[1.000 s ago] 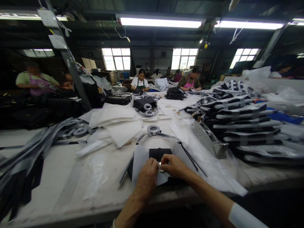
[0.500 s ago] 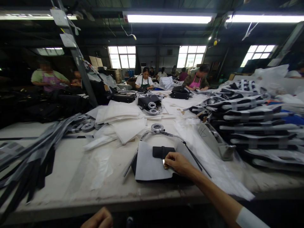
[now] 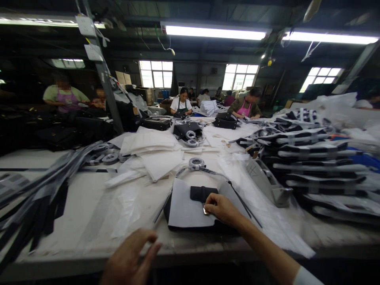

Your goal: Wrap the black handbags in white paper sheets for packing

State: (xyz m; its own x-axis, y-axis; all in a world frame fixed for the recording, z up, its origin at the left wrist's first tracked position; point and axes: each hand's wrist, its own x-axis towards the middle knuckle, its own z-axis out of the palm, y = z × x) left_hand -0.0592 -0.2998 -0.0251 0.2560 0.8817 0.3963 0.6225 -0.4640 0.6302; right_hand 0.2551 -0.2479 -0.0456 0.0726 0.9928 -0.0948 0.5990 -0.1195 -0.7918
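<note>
A black handbag (image 3: 166, 211) lies on the table in front of me, a sheet of white paper (image 3: 182, 206) spread over its front. On the paper rests a black flap with a strap (image 3: 204, 192). My right hand (image 3: 221, 208) pinches a shiny metal clasp (image 3: 206, 209) at the lower end of that strap. Near the table's front edge, left of the bag, my left hand (image 3: 133, 253) is in the air, thumb and fingers apart, slightly blurred, holding nothing. A wrapped coil of strap (image 3: 196, 163) sits behind the bag, joined to its handle.
White sheets (image 3: 148, 144) are piled behind to the left, beside plastic-wrapped straps (image 3: 56, 190). At right stand a grey tape dispenser (image 3: 268, 184) and a tall stack of wrapped black pieces (image 3: 320, 166). Several people work across the table, with more black bags (image 3: 187, 130).
My left hand has risen from the bottom edge toward the bag, its fingers opening. The right hand stays at the clasp. The view has tilted slightly.
</note>
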